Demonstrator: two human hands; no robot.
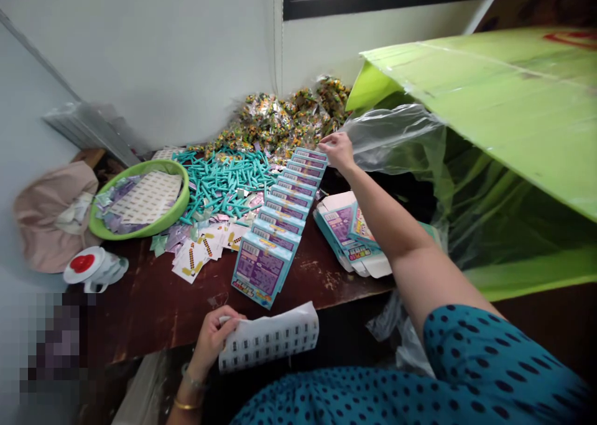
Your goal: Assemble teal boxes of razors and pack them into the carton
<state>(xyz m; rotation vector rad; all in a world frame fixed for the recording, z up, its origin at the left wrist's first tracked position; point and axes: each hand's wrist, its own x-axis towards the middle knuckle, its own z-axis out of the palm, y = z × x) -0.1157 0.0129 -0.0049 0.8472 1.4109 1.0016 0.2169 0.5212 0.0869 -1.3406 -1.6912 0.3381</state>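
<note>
My left hand [215, 336] is closed on a white sheet of barcode stickers [270, 338], held at the near edge of the dark wooden table [153, 307]. My right hand [336, 149] reaches to the far end of a row of overlapping turquoise and purple boxes [280, 219], its fingers pinched together at the last box. What the fingers hold is too small to tell. A stack of flat unfolded boxes [347, 232] lies under my right forearm.
A heap of teal sticks [224, 179] and a pile of small wrapped items [284, 117] lie at the back. A green bowl [180, 210] with paper sheets, loose cards [198, 251], a tape dispenser [93, 266], a green cardboard flap [489, 95] and clear plastic [401, 139] surround them.
</note>
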